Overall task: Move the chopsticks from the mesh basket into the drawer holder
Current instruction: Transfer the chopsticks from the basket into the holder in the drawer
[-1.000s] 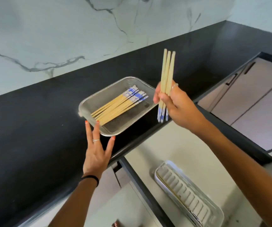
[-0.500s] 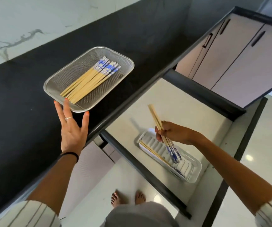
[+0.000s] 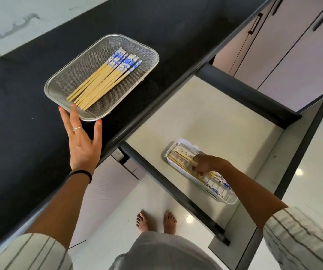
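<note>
A steel mesh basket (image 3: 63,82) sits on the black counter and holds several bamboo chopsticks (image 3: 102,80) with blue-and-white ends. My left hand (image 3: 82,145) rests flat by the basket's near rim, fingers spread, fingertips touching the rim. Down in the open drawer lies the white ribbed holder (image 3: 226,199). My right hand (image 3: 203,165) is low inside it, fingers closed on a few chopsticks (image 3: 184,157) that lie nearly flat along the holder. Another chopstick lies beside them in the holder.
The black counter (image 3: 20,133) runs diagonally under a marble wall. The pulled-out drawer (image 3: 215,114) has dark side rails and a pale floor. Pinkish cabinet doors (image 3: 293,55) stand at the upper right. My bare feet (image 3: 156,221) are on the glossy floor below.
My right hand carried the chopsticks from above the counter down into the drawer and laid them from tilted to nearly flat in the holder. My left hand stayed at the basket.
</note>
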Demonstrator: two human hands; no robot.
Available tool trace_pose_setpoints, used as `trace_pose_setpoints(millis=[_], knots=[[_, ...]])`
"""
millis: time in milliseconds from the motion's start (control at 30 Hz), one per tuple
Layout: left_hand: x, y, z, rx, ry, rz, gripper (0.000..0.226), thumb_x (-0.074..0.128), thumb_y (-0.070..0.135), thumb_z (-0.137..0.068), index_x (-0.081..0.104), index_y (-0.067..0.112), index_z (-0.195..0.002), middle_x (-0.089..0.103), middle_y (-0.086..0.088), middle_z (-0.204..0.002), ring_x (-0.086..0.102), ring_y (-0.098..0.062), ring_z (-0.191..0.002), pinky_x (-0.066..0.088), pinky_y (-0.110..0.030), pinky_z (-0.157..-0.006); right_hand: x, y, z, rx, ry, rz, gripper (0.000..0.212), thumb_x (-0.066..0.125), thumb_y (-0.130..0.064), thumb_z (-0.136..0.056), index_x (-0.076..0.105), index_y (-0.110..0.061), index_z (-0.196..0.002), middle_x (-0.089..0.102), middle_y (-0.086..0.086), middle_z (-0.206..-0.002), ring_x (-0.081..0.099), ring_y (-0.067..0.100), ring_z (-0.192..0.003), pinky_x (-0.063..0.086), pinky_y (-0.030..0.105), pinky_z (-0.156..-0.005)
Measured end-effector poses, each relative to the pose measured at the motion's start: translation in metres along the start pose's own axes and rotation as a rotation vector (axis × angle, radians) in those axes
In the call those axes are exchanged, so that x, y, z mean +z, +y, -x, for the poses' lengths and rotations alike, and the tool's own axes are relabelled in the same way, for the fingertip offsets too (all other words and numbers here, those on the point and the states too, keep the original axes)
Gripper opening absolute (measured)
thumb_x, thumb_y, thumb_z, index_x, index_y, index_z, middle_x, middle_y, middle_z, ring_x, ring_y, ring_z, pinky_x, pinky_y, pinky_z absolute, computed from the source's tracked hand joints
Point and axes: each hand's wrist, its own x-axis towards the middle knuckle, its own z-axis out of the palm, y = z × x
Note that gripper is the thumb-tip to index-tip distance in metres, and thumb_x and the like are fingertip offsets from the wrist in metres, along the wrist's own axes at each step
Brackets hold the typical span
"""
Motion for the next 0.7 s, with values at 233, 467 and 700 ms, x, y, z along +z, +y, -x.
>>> trace_pose_setpoints(millis=[233, 467, 700], knots=[[0.001, -0.003, -0.001, 0.01, 0.003, -0.003, 0.07, 0.048, 0.041, -0.1, 0.011, 0.02, -0.156, -0.001, -0.011, -0.163, 0.019, -0.024, -0.148, 0.029, -0.029, -0.11, 0.021, 0.009, -0.007, -0.139, 0.325, 0.11, 0.02, 0.053, -0.014, -0.089, 0.046, -0.019, -0.071, 0.049, -0.004, -0.072, 0.054, 0.017, -0.074, 0.045, 0.026, -0.067], [0.003, -0.004, -0.001, 0.012, 0.005, -0.011, 0.071, 0.048, 0.042, -0.1, 0.011, 0.02, -0.156, 0.001, -0.012, -0.163, 0.019, -0.025, -0.147, 0.031, -0.036, -0.113, 0.025, 0.014, -0.003, -0.135, 0.393, 0.056, 0.026, 0.042, -0.025, -0.098, 0.06, -0.008, -0.106, 0.061, 0.011, -0.109, 0.062, 0.026, -0.095, 0.054, 0.038, -0.087], [0.003, -0.006, 0.0, 0.015, 0.01, -0.015, 0.071, 0.047, 0.044, -0.1, 0.01, 0.022, -0.156, 0.003, -0.012, -0.163, 0.021, -0.026, -0.147, 0.032, -0.038, -0.113, 0.03, 0.013, 0.0, -0.154, 0.525, 0.223, 0.03, 0.038, -0.022, -0.1, 0.052, -0.014, -0.125, 0.065, 0.008, -0.117, 0.067, 0.026, -0.096, 0.053, 0.035, -0.084]])
